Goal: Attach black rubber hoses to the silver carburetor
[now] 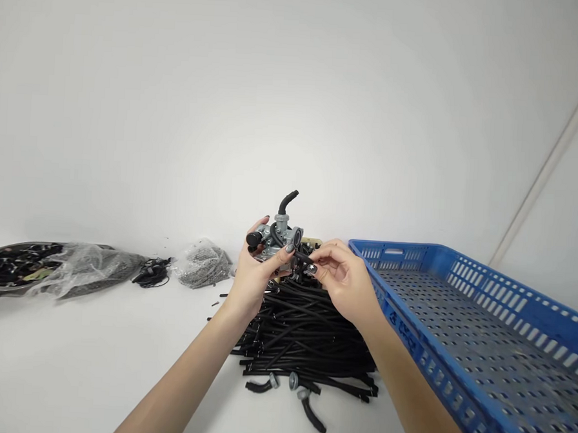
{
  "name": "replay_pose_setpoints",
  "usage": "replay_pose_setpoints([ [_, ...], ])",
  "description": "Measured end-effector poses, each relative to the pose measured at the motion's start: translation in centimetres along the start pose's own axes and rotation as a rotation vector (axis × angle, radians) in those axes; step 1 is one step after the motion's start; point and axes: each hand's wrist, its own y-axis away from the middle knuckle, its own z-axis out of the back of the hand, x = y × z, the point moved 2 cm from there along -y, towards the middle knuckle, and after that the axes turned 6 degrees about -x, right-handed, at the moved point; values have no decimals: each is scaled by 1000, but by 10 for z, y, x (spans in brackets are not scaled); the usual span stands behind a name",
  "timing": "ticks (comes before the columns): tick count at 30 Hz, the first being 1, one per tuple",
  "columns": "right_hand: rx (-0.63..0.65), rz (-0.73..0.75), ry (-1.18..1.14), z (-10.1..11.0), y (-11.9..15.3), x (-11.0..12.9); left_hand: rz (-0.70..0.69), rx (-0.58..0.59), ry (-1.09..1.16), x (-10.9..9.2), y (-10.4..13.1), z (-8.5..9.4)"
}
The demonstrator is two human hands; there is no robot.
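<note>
My left hand [263, 257] is closed round a grey metal carburetor [282, 232], holding it up above the table. A bent black rubber boot rises from the carburetor's top, and a round black knob sits on its left side. At its right side, my right hand [339, 271] pinches a short black rubber hose [305, 258] between thumb and fingers. Whether that hose is joined to the carburetor I cannot tell. Below both hands lies a pile of long black hoses [307, 334]. In front of it are several bent black boots with metal caps [262, 384].
A large blue plastic crate [437, 353] stands at the right. Along the wall on the left are a tray of small black parts [20, 264], a clear plastic bag of parts [202, 263] and a dark tangle of thin cords [151, 272]. The white wall closes off the back.
</note>
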Motion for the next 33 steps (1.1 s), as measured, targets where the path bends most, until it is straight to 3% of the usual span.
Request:
replay_pose_setpoints([
  [4,18,-33,-183,-7,0,-5,8,38,34,-3,3,-2],
  [8,-6,-36,-224,-10,-2,-13,21,30,28,-2,2,-1],
  [12,7,-97,-168,-8,-4,-24,15,-9,-10,2,1,2],
  [20,1,-30,22,-5,-5,-26,0,7,-32,-1,2,1],
  [33,-113,198,211,-14,1,-19,-15,-3,-67,-3,1,1],
])
